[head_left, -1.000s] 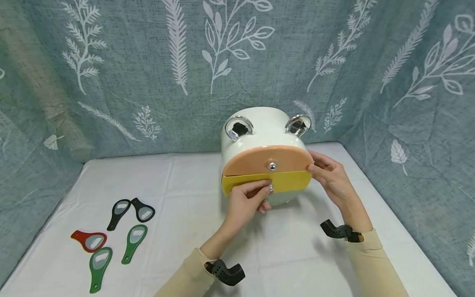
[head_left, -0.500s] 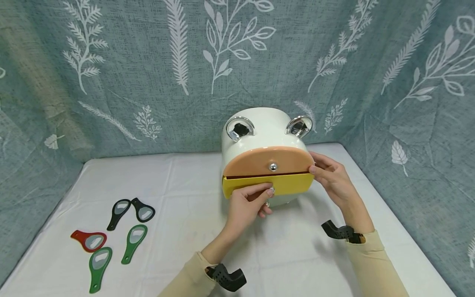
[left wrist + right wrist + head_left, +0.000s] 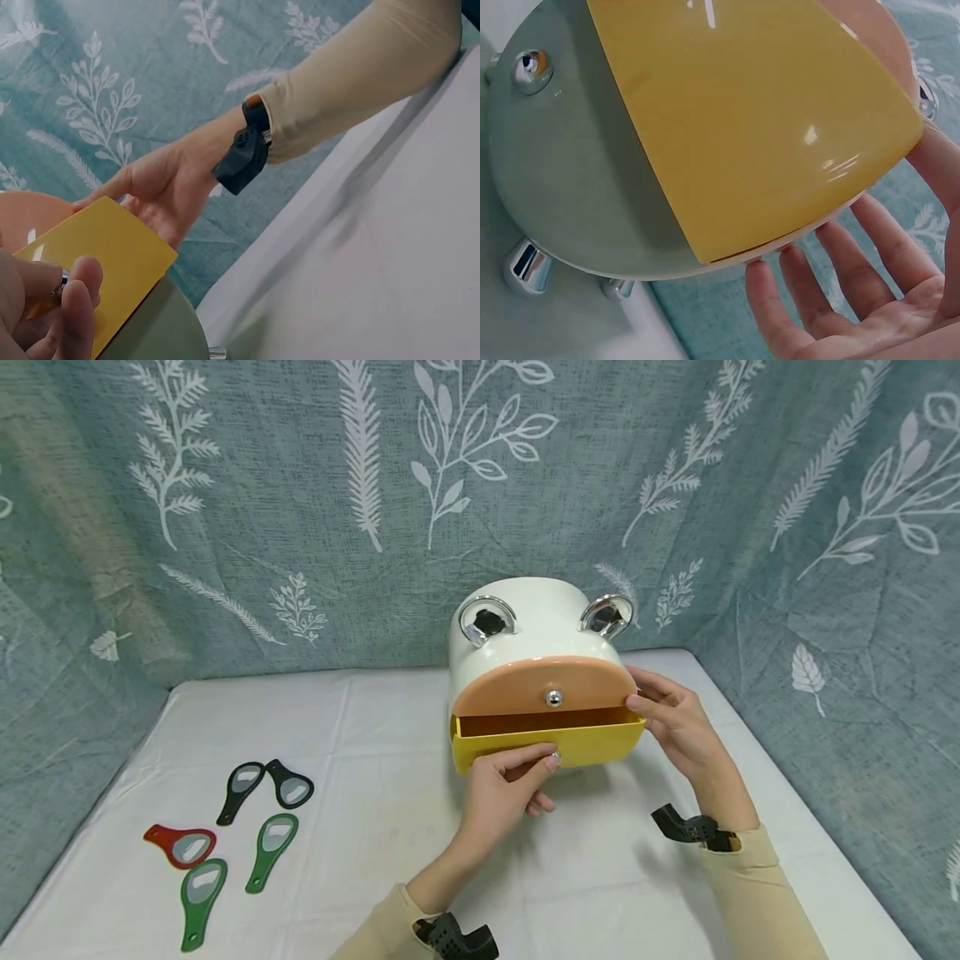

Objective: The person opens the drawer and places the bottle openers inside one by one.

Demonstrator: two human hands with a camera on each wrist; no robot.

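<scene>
A white rounded cabinet (image 3: 536, 610) with two chrome-ringed eyes stands on the cloth. Its yellow middle drawer (image 3: 600, 745) is pulled part way out, showing a strip of its inside. My left hand (image 3: 498, 789) pinches the drawer's small silver knob (image 3: 64, 279) between thumb and fingers. On the cabinet's right side rests my right hand (image 3: 678, 722), thumb by the front edge and extended fingertips (image 3: 759, 276) against the side wall. Above the yellow drawer is a closed orange drawer (image 3: 502, 691); in the right wrist view a pale green front (image 3: 562, 157) lies below it.
To the left on the white cloth (image 3: 360, 860) lie several bottle openers: two black, one red (image 3: 180, 845), and two green, one of them the front green opener (image 3: 202, 902). A patterned teal curtain (image 3: 300, 510) hangs behind and on both sides.
The yellow drawer has slid out toward me with my left hand on its knob, and the gap beneath the orange front has widened. My right hand has stayed at the cabinet's side.
</scene>
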